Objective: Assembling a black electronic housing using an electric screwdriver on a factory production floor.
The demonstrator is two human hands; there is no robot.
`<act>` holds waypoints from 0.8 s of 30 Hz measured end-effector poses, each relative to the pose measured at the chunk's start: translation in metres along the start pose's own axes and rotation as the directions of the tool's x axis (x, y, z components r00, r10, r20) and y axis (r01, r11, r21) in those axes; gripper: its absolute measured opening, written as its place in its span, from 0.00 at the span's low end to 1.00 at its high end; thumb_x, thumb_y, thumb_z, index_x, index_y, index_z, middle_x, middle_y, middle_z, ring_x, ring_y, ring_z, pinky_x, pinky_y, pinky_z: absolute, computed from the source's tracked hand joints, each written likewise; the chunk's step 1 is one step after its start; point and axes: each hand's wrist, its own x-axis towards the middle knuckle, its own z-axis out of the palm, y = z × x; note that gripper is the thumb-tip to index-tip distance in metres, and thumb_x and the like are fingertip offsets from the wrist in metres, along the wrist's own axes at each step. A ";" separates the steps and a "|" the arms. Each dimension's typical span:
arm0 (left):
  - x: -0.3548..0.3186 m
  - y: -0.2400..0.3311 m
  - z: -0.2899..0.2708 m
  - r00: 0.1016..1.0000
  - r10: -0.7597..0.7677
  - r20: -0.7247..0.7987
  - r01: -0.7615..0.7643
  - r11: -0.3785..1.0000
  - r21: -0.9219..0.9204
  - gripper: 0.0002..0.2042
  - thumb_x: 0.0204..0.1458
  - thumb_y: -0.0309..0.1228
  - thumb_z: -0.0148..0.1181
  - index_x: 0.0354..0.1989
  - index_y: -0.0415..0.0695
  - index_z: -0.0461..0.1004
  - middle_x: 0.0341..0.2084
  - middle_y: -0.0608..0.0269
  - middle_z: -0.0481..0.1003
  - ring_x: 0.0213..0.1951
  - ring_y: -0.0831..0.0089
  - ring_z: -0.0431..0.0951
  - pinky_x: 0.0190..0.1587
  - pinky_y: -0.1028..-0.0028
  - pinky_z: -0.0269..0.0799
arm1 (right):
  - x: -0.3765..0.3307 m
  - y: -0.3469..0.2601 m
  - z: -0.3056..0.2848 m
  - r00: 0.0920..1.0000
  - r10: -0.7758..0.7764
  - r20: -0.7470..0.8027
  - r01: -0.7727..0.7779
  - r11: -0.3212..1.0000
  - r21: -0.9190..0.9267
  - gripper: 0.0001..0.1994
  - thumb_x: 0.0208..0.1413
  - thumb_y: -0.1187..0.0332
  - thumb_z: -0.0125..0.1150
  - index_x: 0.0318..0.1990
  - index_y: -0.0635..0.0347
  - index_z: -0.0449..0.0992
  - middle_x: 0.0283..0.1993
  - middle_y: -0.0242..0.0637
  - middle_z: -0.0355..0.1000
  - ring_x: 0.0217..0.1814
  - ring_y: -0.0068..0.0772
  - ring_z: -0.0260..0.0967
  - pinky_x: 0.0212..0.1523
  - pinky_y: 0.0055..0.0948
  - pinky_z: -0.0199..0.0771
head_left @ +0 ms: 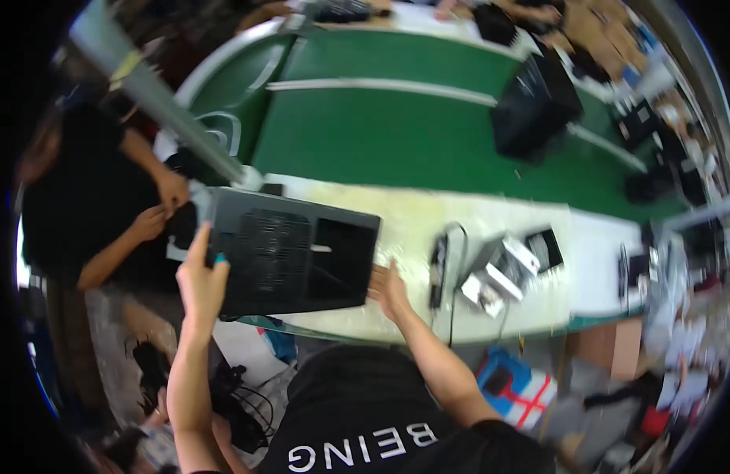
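Observation:
A large black rectangular case (294, 297) with a vented grille and a glossy dark panel is held tilted above the near left part of the work table. My left hand (200, 276) grips its left edge, with something small and teal at the thumb. At the opposite edge is my right hand (390, 292), thumb raised and fingers pressed to the case's side, partly hidden behind it. Right of that hand, a black power strip-like bar (438, 270) with a cable lies on the table. The exact kind of the case cannot be told.
White and grey boxed parts (503, 272) sit on the pale tabletop (404, 209). Beyond runs a green conveyor belt (380, 134) carrying another black case (536, 107). A co-worker (96, 189) stands close on the left, near a metal post (167, 99). A cardboard box (609, 347) is below right.

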 end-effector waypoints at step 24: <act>-0.029 -0.052 -0.009 0.731 0.661 -0.170 -0.629 0.749 0.207 0.16 0.55 0.27 0.56 0.51 0.34 0.71 0.47 0.50 0.74 0.46 0.67 0.75 0.48 0.70 0.71 | -0.006 0.018 -0.006 0.887 -0.428 0.175 0.290 0.809 0.512 0.24 0.64 0.51 0.42 0.60 0.55 0.64 0.58 0.31 0.67 0.59 0.32 0.63 0.60 0.36 0.64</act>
